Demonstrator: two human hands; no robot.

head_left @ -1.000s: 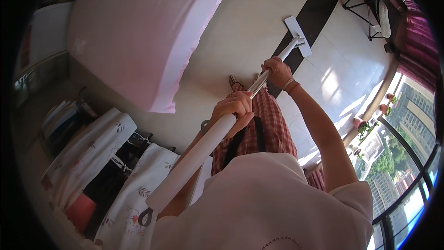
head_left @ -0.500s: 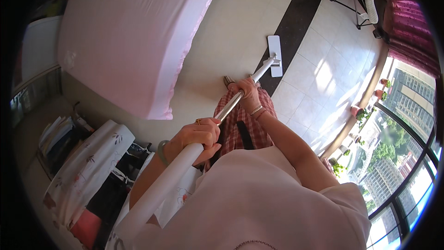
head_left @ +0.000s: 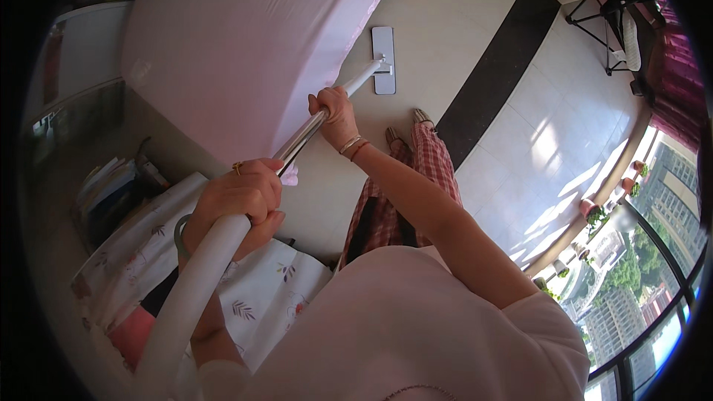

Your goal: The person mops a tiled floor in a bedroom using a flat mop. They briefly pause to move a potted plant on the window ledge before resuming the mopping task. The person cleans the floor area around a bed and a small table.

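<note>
A flat mop's white rectangular head (head_left: 384, 78) lies on the beige floor beside the pink-draped bed. Its pole (head_left: 299, 139), white with a shiny metal section, slants from there down to the lower left. Around the thick white upper part, my left hand (head_left: 236, 204) is closed; it wears a ring and a green bangle. Farther down, my right hand (head_left: 336, 115) grips the pole near where the metal meets the white lower tube, with bracelets at the wrist. Most of the right fingers wrap out of sight beneath the pole.
The bed's pink cover (head_left: 238, 52) hangs close to the pole on the left. A dark floor strip (head_left: 494, 67) divides beige floor from pale tiles. Cloth with leaf prints (head_left: 260, 301) lies at lower left. Black folding legs (head_left: 594, 30) stand far right; potted plants (head_left: 590, 212) line the window.
The mop head has moved left, off the dark strip onto the beige floor nearer the bed. Both hands have shifted left with the pole, still gripping it. The view has shifted too.
</note>
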